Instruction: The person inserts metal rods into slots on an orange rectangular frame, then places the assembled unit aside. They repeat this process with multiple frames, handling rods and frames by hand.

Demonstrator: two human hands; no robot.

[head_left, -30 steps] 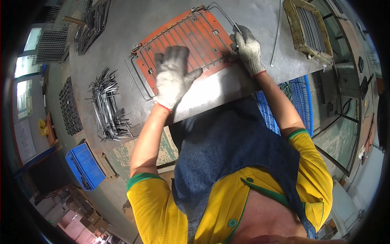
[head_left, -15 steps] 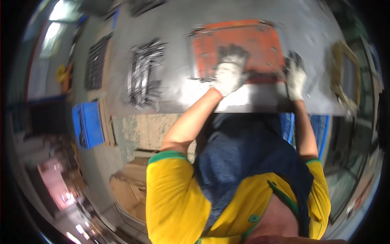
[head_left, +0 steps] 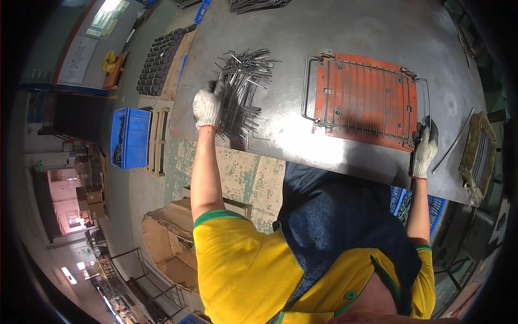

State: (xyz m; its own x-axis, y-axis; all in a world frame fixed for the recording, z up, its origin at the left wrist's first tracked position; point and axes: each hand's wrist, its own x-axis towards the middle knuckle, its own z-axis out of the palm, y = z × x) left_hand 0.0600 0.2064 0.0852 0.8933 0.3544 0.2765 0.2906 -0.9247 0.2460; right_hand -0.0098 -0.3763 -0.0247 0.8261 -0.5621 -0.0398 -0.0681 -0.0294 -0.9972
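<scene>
My left hand (head_left: 208,107), in a white glove with dark fingertips, is at the left side of a loose pile of thin metal rods (head_left: 243,81). Its fingers are curled in against the pile's edge, and the tips are partly lost among the dark rods. On the right, my gloved right hand (head_left: 426,147) is closed around the near end of a bent wire handle, beside the lower right corner of a red plate fixture (head_left: 367,137). Across this plate lies a wire rack (head_left: 372,97) of several parallel rods, with a bent wire handle (head_left: 306,89) at its left side.
The grey metal table (head_left: 280,108) carries another rod bundle (head_left: 259,4) at the far edge. A long thin rod (head_left: 454,141) and a yellowish tray (head_left: 467,154) are at right. Left of the table are a blue crate (head_left: 132,139), stacked dark cylinders (head_left: 156,67) and a cardboard box (head_left: 162,237).
My left hand has moved left from the red plate to the rod pile. The wire rack now lies across the plate. The view has shifted, and my right hand remains at the plate's right side.
</scene>
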